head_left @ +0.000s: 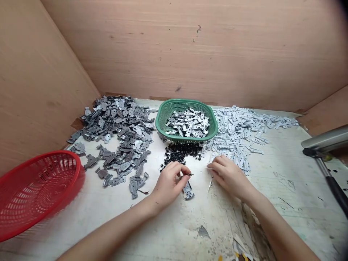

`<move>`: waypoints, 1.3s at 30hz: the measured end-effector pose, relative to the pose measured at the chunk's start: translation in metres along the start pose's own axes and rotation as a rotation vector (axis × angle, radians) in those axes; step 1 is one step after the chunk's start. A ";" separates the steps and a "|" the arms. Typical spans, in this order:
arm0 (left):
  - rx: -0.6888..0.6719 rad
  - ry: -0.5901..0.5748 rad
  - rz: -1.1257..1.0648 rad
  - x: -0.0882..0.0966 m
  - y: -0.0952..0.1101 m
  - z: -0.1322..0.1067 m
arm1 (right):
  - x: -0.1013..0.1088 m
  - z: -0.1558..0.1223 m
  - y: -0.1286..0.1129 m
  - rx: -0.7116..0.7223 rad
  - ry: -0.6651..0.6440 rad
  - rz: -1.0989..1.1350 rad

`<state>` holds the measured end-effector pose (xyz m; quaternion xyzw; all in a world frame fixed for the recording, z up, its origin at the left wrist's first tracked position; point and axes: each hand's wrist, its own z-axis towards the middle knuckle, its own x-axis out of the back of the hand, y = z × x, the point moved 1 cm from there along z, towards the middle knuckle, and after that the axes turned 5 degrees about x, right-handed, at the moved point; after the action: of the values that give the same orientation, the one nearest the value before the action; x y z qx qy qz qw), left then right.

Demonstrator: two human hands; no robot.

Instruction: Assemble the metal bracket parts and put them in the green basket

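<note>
My left hand [170,180] is closed in a pinch on a small dark metal piece [187,174], just below a heap of tiny black parts [178,154]. A grey metal plate [188,190] lies on the table under that hand's fingertips. My right hand [227,174] rests palm down with its fingers curled, touching the near edge of the pile of light grey metal plates [239,132]. What its fingers hold, if anything, is hidden. A thin sliver [210,185] lies beside it.
A green basket [163,115] with light plates stands at the back centre. A pile of dark grey plates [119,134] spreads at the left. A red basket [35,188] sits at the left edge. A metal lever tool [326,152] is at the right. Wooden walls enclose the worn table.
</note>
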<state>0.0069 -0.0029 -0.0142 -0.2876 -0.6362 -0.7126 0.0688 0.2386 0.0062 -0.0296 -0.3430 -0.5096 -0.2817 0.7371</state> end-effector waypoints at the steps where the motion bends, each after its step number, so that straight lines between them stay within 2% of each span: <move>1: 0.031 0.008 -0.079 0.000 0.001 -0.001 | 0.000 0.001 -0.006 0.027 -0.012 0.044; 6: 0.296 -0.100 -0.681 -0.004 0.002 -0.001 | -0.005 0.007 -0.031 0.104 -0.037 0.238; 8: 0.334 -0.115 -0.784 -0.003 0.001 0.000 | -0.008 0.008 -0.033 0.108 -0.043 0.282; 11: 0.378 -0.076 -0.780 0.004 -0.001 0.002 | -0.009 0.008 -0.032 0.075 -0.030 0.267; 13: 0.464 -0.050 -0.785 0.011 -0.002 0.004 | -0.009 0.008 -0.035 0.068 -0.025 0.255; 16: 0.545 -0.044 -0.819 0.019 -0.004 0.004 | -0.012 0.010 -0.052 0.105 -0.096 0.280; 18: 0.525 -0.042 -0.824 0.022 -0.006 0.004 | -0.017 0.011 -0.066 0.092 -0.112 0.233; 20: 0.480 -0.025 -0.826 0.022 -0.007 0.005 | -0.023 0.011 -0.074 0.045 -0.044 0.171; 23: 0.440 0.006 -0.830 0.021 -0.007 0.007 | -0.028 0.005 -0.071 -0.086 0.062 0.316; 27: 0.502 -0.036 -0.742 0.021 -0.003 0.008 | -0.024 -0.015 -0.055 -0.479 0.027 0.815; 29: 0.536 -0.051 -0.641 0.022 0.000 0.008 | -0.016 -0.030 -0.043 -0.575 0.065 0.896; 31: 0.578 -0.081 -0.582 0.022 0.000 0.009 | -0.001 -0.049 -0.020 -0.598 0.181 0.625; 33: 0.607 -0.088 -0.585 0.022 0.000 0.011 | 0.024 -0.077 0.011 -0.641 0.302 0.072; 34: 0.612 -0.092 -0.586 0.022 0.001 0.012 | 0.040 -0.094 0.029 -0.709 0.355 -0.070; 37: 0.620 -0.128 -0.587 0.019 0.005 0.010 | 0.090 -0.149 0.080 -0.887 0.456 -0.333; 39: 0.615 -0.129 -0.589 0.016 0.009 0.007 | 0.115 -0.178 0.108 -0.988 0.458 -0.441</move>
<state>0.0004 0.0065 0.0013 -0.1036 -0.8769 -0.4597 -0.0949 0.4573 -0.0773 0.0118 -0.4620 -0.2049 -0.6994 0.5054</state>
